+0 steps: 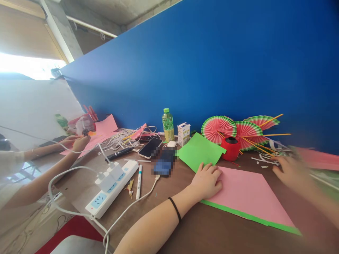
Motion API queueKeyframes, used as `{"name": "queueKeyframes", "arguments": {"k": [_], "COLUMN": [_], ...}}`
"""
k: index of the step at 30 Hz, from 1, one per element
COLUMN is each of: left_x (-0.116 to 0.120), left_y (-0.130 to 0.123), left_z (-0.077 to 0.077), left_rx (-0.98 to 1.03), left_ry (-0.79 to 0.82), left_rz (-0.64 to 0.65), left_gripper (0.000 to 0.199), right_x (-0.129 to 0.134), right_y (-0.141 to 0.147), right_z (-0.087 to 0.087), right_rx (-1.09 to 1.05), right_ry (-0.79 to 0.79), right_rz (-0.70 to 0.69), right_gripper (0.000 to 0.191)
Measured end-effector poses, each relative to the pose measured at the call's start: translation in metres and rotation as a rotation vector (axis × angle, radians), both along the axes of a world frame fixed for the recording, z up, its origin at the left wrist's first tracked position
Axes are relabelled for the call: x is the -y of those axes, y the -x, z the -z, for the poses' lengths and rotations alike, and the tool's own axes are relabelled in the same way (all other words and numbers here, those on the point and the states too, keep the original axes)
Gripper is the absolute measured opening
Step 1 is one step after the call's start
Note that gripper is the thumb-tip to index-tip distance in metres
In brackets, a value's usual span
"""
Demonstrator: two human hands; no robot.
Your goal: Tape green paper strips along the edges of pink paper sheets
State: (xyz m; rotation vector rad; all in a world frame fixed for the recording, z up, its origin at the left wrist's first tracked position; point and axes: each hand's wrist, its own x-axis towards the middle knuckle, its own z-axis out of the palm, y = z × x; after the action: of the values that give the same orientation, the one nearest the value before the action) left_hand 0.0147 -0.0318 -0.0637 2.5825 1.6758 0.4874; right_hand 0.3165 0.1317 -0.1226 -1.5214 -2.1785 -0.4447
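Observation:
A pink sheet with a green strip along its near edge (249, 194) lies on the brown table. My left hand (208, 180) rests on its left end with fingers spread, touching the corner of a green sheet (198, 150) behind it. A black band circles my left wrist. My right hand (290, 173) is at the right, beyond the pink sheet, by white paper scraps (265, 158); it is blurred, and whether its fingers hold anything is unclear. Watermelon-patterned paper fans (218, 128) with orange sticks stand behind a red roll (230, 148).
A white power strip (113, 190) with cables, a marker (139, 181) and phones (150, 147) lie left of my arm. Behind them stand a green-capped bottle (167, 127) and a small carton (183, 134). Another person's hands (81, 141) work at the left. A blue partition (185, 70) rises behind.

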Motion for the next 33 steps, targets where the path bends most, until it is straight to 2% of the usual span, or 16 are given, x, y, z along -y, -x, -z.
{"name": "queueKeyframes", "arguments": {"k": [9, 18, 29, 33], "left_x": [-0.001, -0.003, -0.008, -0.008], "left_y": [0.000, 0.001, 0.001, 0.000], "left_z": [0.001, -0.004, -0.009, -0.012], "left_rx": [0.000, 0.013, 0.018, 0.008], "left_ry": [0.001, 0.034, 0.059, 0.068], "left_rz": [0.004, 0.001, -0.011, -0.014], "left_gripper": [0.037, 0.038, 0.038, 0.038], "right_x": [0.003, 0.021, 0.022, 0.025], "right_y": [0.004, 0.016, 0.020, 0.018], "right_z": [-0.002, -0.024, -0.031, -0.040], "right_rx": [0.010, -0.010, -0.172, -0.274], "right_ry": [0.022, 0.073, 0.054, 0.003], "right_rz": [0.028, 0.044, -0.016, -0.036], "right_gripper": [0.035, 0.031, 0.029, 0.029]}}
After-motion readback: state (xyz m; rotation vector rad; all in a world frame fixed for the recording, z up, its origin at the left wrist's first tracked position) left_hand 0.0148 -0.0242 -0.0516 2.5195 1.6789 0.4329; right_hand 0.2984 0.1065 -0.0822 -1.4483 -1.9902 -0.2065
